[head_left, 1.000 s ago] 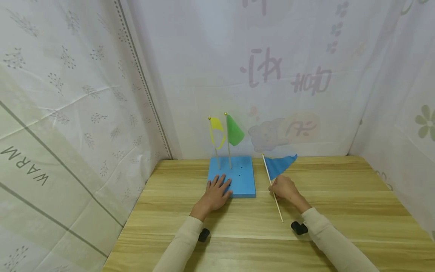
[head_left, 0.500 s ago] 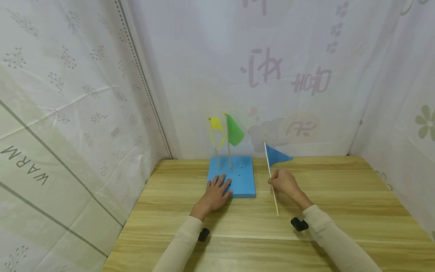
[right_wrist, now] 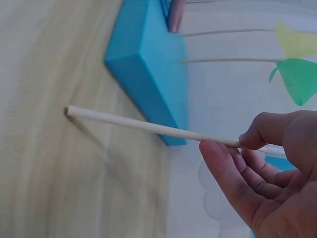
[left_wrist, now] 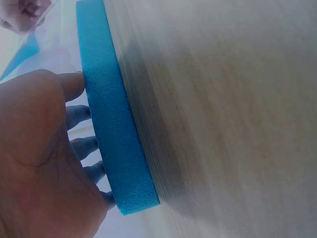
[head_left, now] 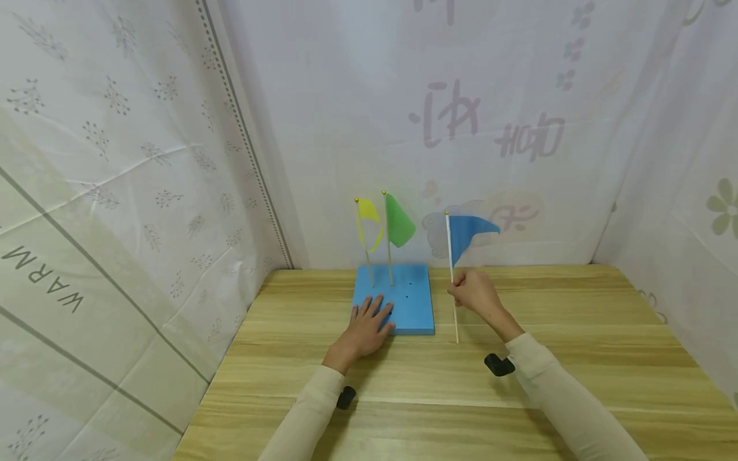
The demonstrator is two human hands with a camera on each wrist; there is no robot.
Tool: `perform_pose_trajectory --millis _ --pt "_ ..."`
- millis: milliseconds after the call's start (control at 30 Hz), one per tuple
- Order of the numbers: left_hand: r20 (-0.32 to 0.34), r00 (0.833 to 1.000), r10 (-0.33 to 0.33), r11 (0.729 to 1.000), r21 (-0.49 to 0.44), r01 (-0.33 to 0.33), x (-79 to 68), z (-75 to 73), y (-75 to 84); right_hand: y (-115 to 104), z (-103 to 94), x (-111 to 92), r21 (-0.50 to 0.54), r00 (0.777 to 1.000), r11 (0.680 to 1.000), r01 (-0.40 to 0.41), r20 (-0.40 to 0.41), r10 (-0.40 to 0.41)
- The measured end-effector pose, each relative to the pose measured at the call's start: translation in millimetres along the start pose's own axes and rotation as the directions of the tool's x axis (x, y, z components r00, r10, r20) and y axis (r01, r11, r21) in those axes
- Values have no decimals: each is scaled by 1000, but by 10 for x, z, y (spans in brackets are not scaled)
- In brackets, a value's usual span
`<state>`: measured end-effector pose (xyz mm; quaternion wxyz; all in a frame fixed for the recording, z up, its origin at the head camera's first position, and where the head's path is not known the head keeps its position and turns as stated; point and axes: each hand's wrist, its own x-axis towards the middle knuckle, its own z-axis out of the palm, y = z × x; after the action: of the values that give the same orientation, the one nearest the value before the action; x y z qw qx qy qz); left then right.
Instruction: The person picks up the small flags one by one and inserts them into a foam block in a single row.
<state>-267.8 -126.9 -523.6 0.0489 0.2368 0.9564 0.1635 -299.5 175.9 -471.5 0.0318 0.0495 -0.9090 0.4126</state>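
Note:
My left hand (head_left: 364, 331) rests with spread fingers on the front left of a blue foam block (head_left: 414, 314). In the left wrist view its fingertips press on the top face of the block. To the right of the block, my right hand (head_left: 476, 293) pinches the wooden stick of a blue flag (head_left: 468, 232) between thumb and fingers. The stick stands nearly upright, its bare lower end pointing down close over the table. A yellow flag (head_left: 369, 209) and a green flag (head_left: 399, 223) stand in the back left of the block. Small dark holes show in its top.
The block lies on a wood-grain table (head_left: 323, 422) near its back edge. Printed curtains (head_left: 357, 96) hang behind and on both sides. Black pieces (head_left: 499, 365) sit at both wrists.
The blue flag in my right hand has risen and swung from slanted to nearly upright, its lower end moving left toward the block. My left hand has stayed put.

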Motion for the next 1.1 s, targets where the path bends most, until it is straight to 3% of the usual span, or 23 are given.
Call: perform_pose_trajectory --millis 300,667,867,1100 --pt "2 1000 -12 1000 -23 12 20 29 -40 -250 27 167 -51 989 992 116 -86 -120" --pt "10 1000 -12 1000 -14 12 -1 -3 -10 -538 163 439 -41 969 979 202 -138 -205" --pt "-7 1000 9 1000 -16 -10 -5 -29 25 -659 197 518 -27 962 975 221 -156 -222" --pt "5 1000 -9 1000 -8 9 -4 -32 26 -750 260 618 6 959 972 236 -164 -231"
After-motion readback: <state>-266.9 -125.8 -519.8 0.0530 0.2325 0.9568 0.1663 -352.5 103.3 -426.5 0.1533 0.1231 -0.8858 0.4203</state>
